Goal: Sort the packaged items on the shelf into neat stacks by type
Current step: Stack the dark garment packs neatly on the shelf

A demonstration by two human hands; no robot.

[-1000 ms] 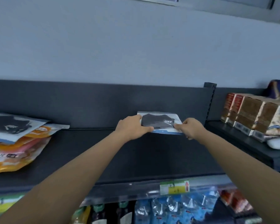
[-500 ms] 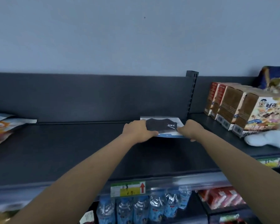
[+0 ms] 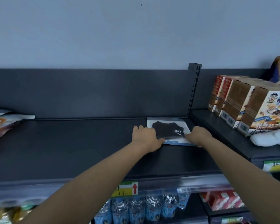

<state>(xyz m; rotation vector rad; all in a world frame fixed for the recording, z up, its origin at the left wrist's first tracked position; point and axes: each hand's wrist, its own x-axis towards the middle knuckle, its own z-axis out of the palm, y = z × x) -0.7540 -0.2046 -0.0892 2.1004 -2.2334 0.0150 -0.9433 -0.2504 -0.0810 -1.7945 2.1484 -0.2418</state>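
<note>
Hands first: what are they doing up there?

Both are working on one flat packet (image 3: 170, 132), a black garment marked UKE in a white and blue sleeve. The left hand (image 3: 145, 138) is pressing on its left edge, fingers lying fairly straight and thumb along the near edge. The right hand (image 3: 199, 136) is pinching the near right corner.

So the hands are apart?

Apart, one on each side of the packet, not touching each other.

Where is it lying?

Flat on the dark shelf (image 3: 71, 151), at the back right corner, just beside the slotted upright (image 3: 193, 88).

Anything else sitting around?

Orange snack pouches (image 3: 5, 125) are lying well off to the left. Cartoon-printed cartons (image 3: 249, 107) are standing in a row on the neighbouring shelf, with something white and soft (image 3: 268, 138) lying in front of them. Water bottles (image 3: 152, 206) are showing below, under a yellow price tag (image 3: 124, 189)
</note>
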